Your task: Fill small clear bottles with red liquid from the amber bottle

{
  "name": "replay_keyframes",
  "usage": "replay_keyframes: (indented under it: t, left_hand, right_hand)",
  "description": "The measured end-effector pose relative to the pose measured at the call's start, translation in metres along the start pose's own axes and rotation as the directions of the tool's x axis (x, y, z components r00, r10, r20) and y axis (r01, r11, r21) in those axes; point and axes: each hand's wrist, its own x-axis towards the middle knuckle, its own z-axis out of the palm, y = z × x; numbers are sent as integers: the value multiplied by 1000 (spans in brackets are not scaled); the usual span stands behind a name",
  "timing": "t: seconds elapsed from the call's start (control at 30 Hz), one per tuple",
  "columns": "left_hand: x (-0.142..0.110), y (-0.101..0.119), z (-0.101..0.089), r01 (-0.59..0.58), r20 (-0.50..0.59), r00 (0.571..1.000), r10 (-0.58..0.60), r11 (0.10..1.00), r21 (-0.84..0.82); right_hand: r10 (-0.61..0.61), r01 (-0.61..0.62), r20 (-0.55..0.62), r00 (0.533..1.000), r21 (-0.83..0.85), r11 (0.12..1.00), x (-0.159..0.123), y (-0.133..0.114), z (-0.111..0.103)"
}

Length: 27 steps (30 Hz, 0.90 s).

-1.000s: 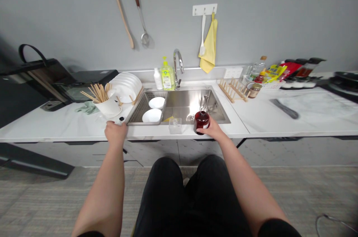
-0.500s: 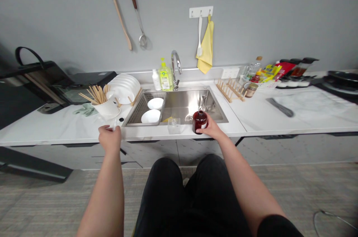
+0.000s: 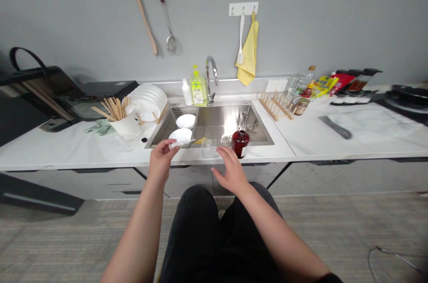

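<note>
A slim dropper-like tool (image 3: 183,143), likely light and best held by its thicker end, is pinched there by the left hand (image 3: 160,159) near the sink (image 3: 217,120), the open right hand (image 3: 233,174) beside a clear container (image 3: 208,150).

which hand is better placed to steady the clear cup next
Probably the right hand: it looks empty, with its fingers close beside the cup, while the left hand already holds a thin tube.
</note>
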Motion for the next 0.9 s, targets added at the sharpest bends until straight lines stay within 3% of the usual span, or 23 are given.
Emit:
replay_keyframes:
  t: [0.17, 0.37, 0.5, 0.7, 0.8, 0.9]
  left_hand:
    - [11, 26, 24, -20, 144, 990, 9, 997, 79]
    - [30, 44, 42, -143, 317, 948, 43, 943, 299]
    - [36, 50, 54, -272, 433, 899, 68, 861, 430]
    - [50, 67, 54, -395, 562, 825, 49, 761, 514]
    - [57, 73, 61, -461, 647, 763, -5, 697, 549]
    - [58, 73, 75, -570, 735, 674, -73, 583, 580]
  right_hand:
    - [123, -122, 49, 991, -34, 992, 29, 9, 43]
    - [328, -329, 14, 944, 61, 942, 45, 21, 69]
    - [399, -399, 23, 917, 101, 911, 47, 29, 72]
    - [476, -480, 63, 877, 131, 867, 51, 34, 67]
    - [480, -491, 101, 871, 157, 857, 54, 35, 65]
    - [501, -521, 148, 853, 183, 833, 56, 36, 63]
